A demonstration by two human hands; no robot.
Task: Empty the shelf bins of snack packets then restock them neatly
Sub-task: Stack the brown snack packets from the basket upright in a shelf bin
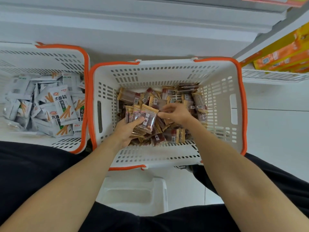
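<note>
Glossy foil-and-film wrappers mark the pork jerky packets (164, 104), which lie heaped across the floor of the white basket (222, 91) with the orange rim, thickest toward its far and right walls. Left hand (129, 129): fingers and thumb curled round a squared-up stack of packets (142, 120), held face up over the basket's near-left part, thumb pressing on the top label. Right hand (175, 113): fingers bent and reaching leftward, fingertips at the stack's right edge; whether they pinch a packet or merely tap the stack into line cannot be told. Each packet looks light, thin and flexible, with slick faces that would probably slide on one another, so a stack is likely best clamped across its flat faces, while a single packet is best taken by a crimped gold end seam. Contents appear soft rather than brittle, so firm pressure should do little harm. To the left, a second white basket (73, 62) holds grey-white spicy-strip packets (62, 104) in a loose pile. Orange and yellow boxes (284, 56) sit on a shelf at the far right.
</note>
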